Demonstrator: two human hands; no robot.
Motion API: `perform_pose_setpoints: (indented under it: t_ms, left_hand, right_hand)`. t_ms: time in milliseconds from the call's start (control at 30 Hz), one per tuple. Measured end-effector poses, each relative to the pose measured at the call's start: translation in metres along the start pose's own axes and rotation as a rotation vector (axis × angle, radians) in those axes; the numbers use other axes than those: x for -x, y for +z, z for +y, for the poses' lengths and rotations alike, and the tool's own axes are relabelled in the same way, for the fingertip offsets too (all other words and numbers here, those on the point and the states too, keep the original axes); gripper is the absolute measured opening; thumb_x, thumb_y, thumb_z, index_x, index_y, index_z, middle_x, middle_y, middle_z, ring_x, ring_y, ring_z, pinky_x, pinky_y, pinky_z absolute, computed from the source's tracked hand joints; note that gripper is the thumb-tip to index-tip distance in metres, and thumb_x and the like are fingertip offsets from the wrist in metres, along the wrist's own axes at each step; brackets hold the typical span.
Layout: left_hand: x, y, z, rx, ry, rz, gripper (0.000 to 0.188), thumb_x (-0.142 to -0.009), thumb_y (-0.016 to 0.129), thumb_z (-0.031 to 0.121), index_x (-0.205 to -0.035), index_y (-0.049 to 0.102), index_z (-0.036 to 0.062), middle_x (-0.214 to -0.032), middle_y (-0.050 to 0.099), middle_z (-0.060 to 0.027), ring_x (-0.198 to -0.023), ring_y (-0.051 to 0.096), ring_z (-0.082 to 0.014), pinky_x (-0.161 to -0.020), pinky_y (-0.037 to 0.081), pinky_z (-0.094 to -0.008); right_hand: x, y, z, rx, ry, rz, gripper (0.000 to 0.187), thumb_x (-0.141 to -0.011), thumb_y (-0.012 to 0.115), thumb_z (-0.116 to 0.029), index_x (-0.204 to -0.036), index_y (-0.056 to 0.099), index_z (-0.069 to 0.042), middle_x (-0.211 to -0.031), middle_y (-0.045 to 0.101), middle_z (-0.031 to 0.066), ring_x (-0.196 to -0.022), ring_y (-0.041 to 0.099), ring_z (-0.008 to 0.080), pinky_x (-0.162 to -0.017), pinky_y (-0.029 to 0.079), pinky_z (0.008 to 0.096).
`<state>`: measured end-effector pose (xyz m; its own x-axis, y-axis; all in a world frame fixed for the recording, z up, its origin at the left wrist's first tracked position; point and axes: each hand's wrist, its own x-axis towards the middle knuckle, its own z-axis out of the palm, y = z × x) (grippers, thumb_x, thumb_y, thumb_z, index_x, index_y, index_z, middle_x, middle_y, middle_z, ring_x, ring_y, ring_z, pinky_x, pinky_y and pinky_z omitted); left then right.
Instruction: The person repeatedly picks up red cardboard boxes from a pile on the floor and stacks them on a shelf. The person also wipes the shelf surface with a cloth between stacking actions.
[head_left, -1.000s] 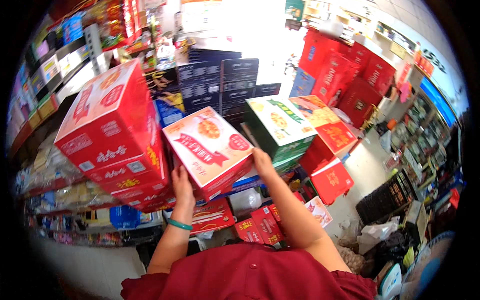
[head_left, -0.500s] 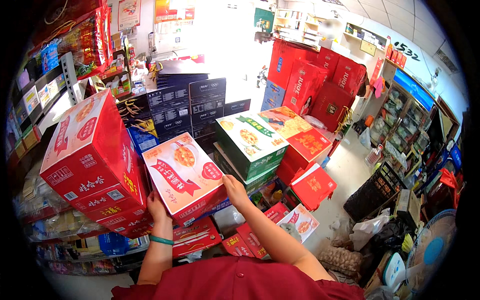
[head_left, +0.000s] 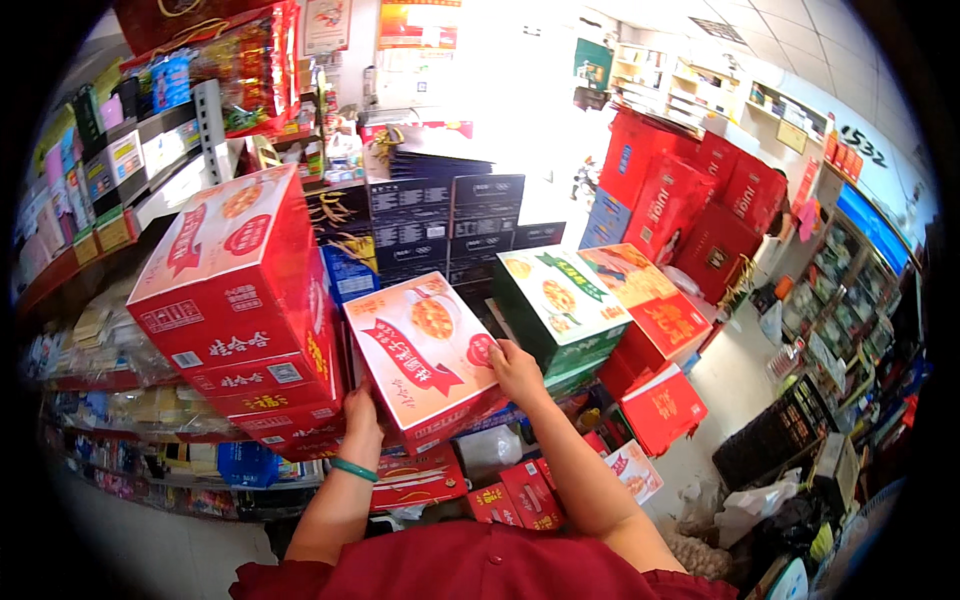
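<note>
Before me is a red carton (head_left: 430, 345) whose pale top shows a bowl of food and a red ribbon banner. My left hand (head_left: 362, 410), above a green bangle (head_left: 355, 469), grips its near left side; those fingertips are partly hidden. My right hand (head_left: 516, 372) holds its right edge, thumb near the top corner. Close on the left rises a stack of red cartons (head_left: 240, 335) with a similar top. To the right stands a green carton (head_left: 570, 335) with a white top, and beyond it an orange-and-red box (head_left: 650, 290).
Black boxes (head_left: 485, 215) are stacked behind the held carton. Large red gift boxes (head_left: 675, 200) stand at the far right. Lower right are a black crate (head_left: 775, 430) and plastic bags (head_left: 755, 505). Packed shelves (head_left: 120, 385) line the left. Small red boxes (head_left: 520, 490) lie below my right forearm.
The view has swung left, so the whole scene sits farther right. Both hands still hold the carton, and it stays in nearly the same place among its neighbours.
</note>
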<state>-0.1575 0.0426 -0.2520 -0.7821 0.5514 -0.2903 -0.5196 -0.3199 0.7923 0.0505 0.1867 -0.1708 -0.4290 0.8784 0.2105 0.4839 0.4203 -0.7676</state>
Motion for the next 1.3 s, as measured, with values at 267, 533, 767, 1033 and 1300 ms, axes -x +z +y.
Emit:
perform_pose_setpoints:
  t_ms: [267,533,767,1033,1300]
  left_hand:
    - [0.009,-0.004,0.003,0.039,-0.125,-0.008,0.03,-0.093,0.051,0.028,-0.106,0.058,0.0021,-0.097,0.064,-0.0094,-0.081,0.062,-0.022,-0.068,0.05,-0.0352]
    - [0.016,-0.01,0.002,0.173,-0.034,-0.057,0.015,-0.09,0.055,0.023,-0.098,0.058,0.0104,-0.08,0.057,0.0008,-0.072,0.054,-0.0132,-0.066,0.045,-0.0258]
    - [0.029,0.0,0.015,0.295,-0.096,-0.061,0.012,-0.089,0.056,0.025,-0.086,0.055,0.0129,-0.073,0.055,0.0045,-0.068,0.05,-0.0098,-0.064,0.042,-0.0267]
    - [0.062,0.044,0.048,0.314,-0.227,-0.524,0.018,-0.097,0.045,0.024,-0.09,0.053,0.0093,-0.062,0.038,0.0057,-0.057,0.036,-0.0053,-0.054,0.034,-0.0199]
    - [0.091,0.06,0.048,0.188,-0.293,-0.768,0.021,-0.099,0.041,0.022,-0.098,0.051,0.0036,-0.062,0.036,0.004,-0.053,0.037,-0.0048,-0.049,0.034,-0.0192]
  right_hand:
    - [-0.019,-0.006,0.011,0.028,0.036,-0.055,0.04,-0.09,0.045,-0.041,-0.108,0.062,-0.009,-0.098,0.064,0.0193,-0.094,0.061,0.0347,-0.081,0.047,0.0409]
    - [-0.027,-0.009,0.025,-0.051,0.001,-0.071,0.04,-0.091,0.043,-0.036,-0.107,0.063,-0.005,-0.1,0.063,0.0215,-0.097,0.06,0.0367,-0.084,0.046,0.0392]
    - [-0.027,-0.006,0.025,-0.106,0.011,-0.029,0.039,-0.091,0.044,-0.034,-0.096,0.065,-0.001,-0.09,0.064,0.0225,-0.088,0.062,0.0377,-0.077,0.047,0.0402]
    - [0.015,-0.006,0.085,-0.479,0.292,0.162,0.041,-0.092,0.049,-0.034,-0.089,0.065,0.004,-0.08,0.066,0.0113,-0.073,0.061,0.0172,-0.067,0.047,0.031]
    - [0.095,-0.006,0.103,-0.832,0.492,0.35,0.041,-0.094,0.049,-0.033,-0.085,0.066,0.004,-0.075,0.064,0.0029,-0.064,0.054,0.0078,-0.06,0.044,0.0253]
